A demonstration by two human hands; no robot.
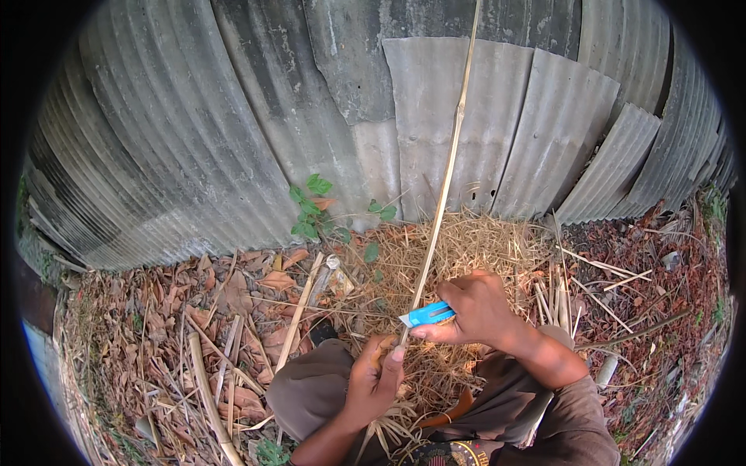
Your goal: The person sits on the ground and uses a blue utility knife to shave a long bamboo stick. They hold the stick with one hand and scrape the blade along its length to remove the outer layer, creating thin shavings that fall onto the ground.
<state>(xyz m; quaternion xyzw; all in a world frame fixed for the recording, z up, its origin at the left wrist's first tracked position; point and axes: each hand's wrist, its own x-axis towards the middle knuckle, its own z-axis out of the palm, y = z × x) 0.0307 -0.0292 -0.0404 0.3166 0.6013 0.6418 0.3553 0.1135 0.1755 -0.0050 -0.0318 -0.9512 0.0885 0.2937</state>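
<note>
Dark shirt front [439, 456] nearest, bottom edge. Left to right: dry leaves [165, 312] with loose poles [208, 396]; left hand [374, 380] pinching a long bamboo strip [445, 182] low down, strip running up across the metal wall [342, 167]; right hand [475, 311] wrapped round a blue knife [433, 313], blade at the strip.

1 view: we look from the left of 2 wide fisheye cameras worn side by side on the head. Lens faces forward and steeply down; frame upright. Left knee [305, 391] low in frame, close in. Left grip [374, 384] and right grip [475, 309] also near us, below centre. Dry leaf litter [159, 311] spreads out on both sides. Corrugated wall [194, 147] farther off, filling the top, sheets bending toward the rim. Corners black around our round field.
</note>
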